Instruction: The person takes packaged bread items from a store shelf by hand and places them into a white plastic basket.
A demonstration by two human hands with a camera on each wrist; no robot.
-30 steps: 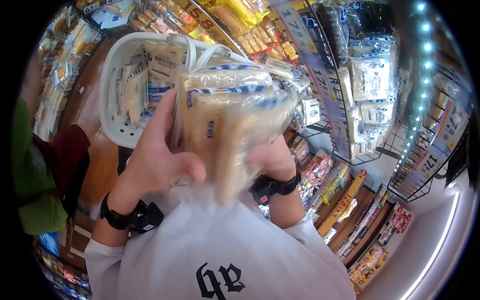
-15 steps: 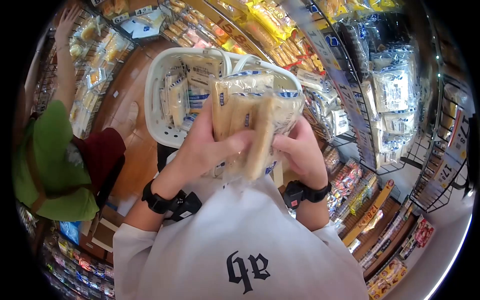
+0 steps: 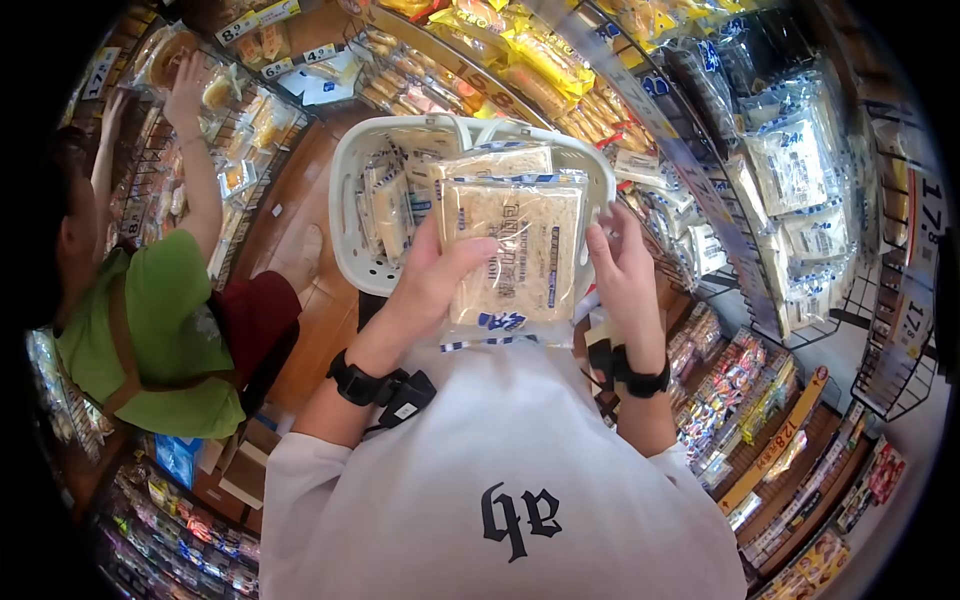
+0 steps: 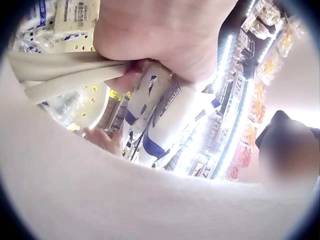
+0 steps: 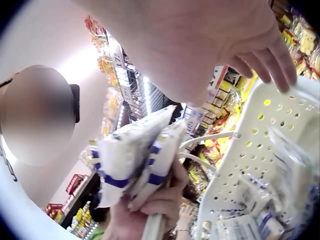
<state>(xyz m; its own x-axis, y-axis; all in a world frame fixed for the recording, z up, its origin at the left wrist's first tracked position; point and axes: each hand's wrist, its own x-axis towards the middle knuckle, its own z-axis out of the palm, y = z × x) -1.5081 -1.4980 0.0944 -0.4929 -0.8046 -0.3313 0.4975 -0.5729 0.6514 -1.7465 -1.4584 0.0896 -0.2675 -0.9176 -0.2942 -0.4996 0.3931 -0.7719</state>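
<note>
Two clear plastic packs of sliced bread with blue print are stacked in my left hand [image 3: 430, 285], its thumb across the front. The front bread pack [image 3: 530, 245] faces up toward the head camera; the rear bread pack [image 3: 500, 160] peeks out beyond its top edge. My right hand [image 3: 628, 270] is beside the stack with nothing in it, fingers loosely bent near the rim of a white shopping basket [image 3: 345, 230]. In the right wrist view those fingers overlap the rim. Basket handles [image 4: 70, 62] run close by my left hand. More bread packs [image 3: 390, 205] lie inside the basket.
Racks of bagged bread [image 3: 795, 175] rise on the right, above shelves of snacks [image 3: 720, 400]. Yellow bread bags [image 3: 530, 50] fill the shelf ahead. At left, a person in a green top [image 3: 165, 330] reaches to another bread rack [image 3: 230, 150].
The front bread pack, earlier edge-on and blurred between both hands, now lies flat on the other. My right hand has let go and moved right. The neighbouring person has come further into view.
</note>
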